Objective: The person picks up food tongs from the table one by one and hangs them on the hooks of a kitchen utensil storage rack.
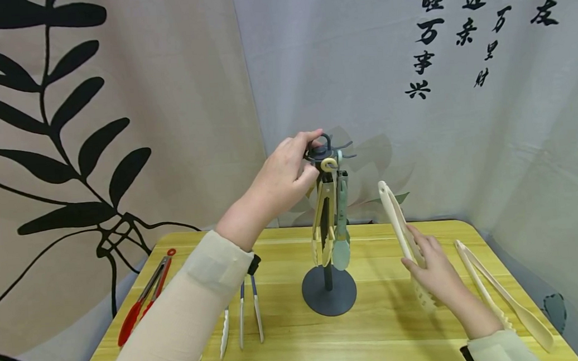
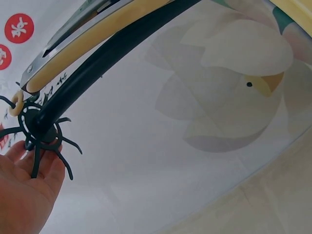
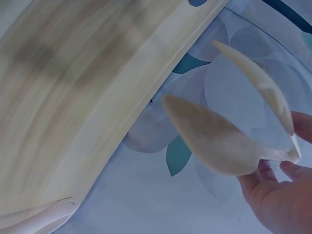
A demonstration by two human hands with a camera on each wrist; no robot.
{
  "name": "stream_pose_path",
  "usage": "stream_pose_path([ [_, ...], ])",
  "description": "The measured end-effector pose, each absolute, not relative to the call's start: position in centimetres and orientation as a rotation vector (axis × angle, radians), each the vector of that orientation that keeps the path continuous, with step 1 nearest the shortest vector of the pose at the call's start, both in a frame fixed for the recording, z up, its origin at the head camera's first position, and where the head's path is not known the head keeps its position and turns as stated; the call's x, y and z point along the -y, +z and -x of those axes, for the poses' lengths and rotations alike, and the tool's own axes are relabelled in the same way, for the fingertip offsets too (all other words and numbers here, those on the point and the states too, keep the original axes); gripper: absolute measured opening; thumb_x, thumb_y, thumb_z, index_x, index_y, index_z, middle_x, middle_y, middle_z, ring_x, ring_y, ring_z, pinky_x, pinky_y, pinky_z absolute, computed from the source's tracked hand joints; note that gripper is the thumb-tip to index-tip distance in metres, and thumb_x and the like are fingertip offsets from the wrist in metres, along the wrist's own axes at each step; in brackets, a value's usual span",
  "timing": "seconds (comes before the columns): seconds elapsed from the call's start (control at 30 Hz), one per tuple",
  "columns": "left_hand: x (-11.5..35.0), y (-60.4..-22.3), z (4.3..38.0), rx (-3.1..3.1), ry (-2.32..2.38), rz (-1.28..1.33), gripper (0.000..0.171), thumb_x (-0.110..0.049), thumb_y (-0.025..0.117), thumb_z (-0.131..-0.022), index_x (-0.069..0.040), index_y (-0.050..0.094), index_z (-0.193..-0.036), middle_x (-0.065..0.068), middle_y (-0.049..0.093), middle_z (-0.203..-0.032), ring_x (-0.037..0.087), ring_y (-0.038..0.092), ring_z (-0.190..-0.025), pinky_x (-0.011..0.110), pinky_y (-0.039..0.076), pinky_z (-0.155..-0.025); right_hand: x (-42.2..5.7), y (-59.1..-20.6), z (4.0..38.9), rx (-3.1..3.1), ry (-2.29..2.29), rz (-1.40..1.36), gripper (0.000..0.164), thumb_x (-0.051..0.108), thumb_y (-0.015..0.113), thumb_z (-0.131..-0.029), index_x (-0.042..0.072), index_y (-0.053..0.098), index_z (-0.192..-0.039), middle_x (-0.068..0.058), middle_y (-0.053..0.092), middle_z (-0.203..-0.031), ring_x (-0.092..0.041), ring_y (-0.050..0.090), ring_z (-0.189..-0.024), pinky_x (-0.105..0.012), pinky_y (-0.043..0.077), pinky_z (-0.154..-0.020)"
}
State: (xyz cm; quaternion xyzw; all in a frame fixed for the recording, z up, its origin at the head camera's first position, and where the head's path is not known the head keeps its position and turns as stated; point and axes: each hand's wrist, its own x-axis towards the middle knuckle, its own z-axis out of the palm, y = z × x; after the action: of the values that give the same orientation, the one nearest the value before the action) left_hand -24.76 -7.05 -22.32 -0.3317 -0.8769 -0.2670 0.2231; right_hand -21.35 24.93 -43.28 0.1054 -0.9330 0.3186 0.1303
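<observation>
My left hand (image 1: 285, 169) grips the top of a dark utensil stand (image 1: 329, 298), fingers and thumb at its ring of hooks (image 2: 41, 124). From the hooks hang yellow-handled tongs (image 1: 317, 217) and pale green tongs (image 1: 341, 253). To the right of the stand, my right hand (image 1: 433, 265) holds cream tongs (image 1: 394, 218) above the table, joined end up and tilted. Their spoon-shaped head (image 3: 214, 141) shows in the right wrist view, spread from the other arm. Some hooks on the stand's far side are bare.
A second cream pair of tongs (image 1: 516, 299) lies spread at the table's right. Red-tipped tongs (image 1: 132, 320) lie at the left. Blue-and-metal tongs (image 1: 242, 318) lie left of the stand, partly hidden by my left sleeve. The wooden table (image 1: 380, 336) backs onto a printed curtain (image 1: 187, 98).
</observation>
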Motion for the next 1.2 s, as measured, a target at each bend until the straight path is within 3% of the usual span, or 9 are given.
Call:
stream_pose_path([
  [0.37, 6.9, -22.3, 24.8, 2.418, -0.739, 0.914, 0.057, -0.014, 0.036, -0.085, -0.014, 0.037, -0.143, -0.003, 0.055, -0.13, 0.012, 0.046, -0.109, 0.029, 0.042, -0.087, -24.4, -43.1, 21.6, 2.642, 0.902, -0.352, 0.078, 0.013, 0.065, -0.088, 0.018, 0.021, -0.152, -0.02, 0.044, -0.12, -0.028, 0.045, -0.096, -0.042, 0.043, -0.069],
  [1.2, 6.8, -22.2, 24.7, 2.434, -0.739, 0.896, 0.057, -0.014, 0.037, -0.087, -0.014, 0.036, -0.144, -0.003, 0.054, -0.131, 0.012, 0.046, -0.111, 0.029, 0.041, -0.089, -23.2, -42.5, 21.6, 2.507, 0.983, -0.42, 0.078, 0.005, 0.068, -0.084, 0.014, 0.028, -0.15, -0.02, 0.046, -0.115, -0.03, 0.05, -0.093, -0.037, 0.044, -0.065],
])
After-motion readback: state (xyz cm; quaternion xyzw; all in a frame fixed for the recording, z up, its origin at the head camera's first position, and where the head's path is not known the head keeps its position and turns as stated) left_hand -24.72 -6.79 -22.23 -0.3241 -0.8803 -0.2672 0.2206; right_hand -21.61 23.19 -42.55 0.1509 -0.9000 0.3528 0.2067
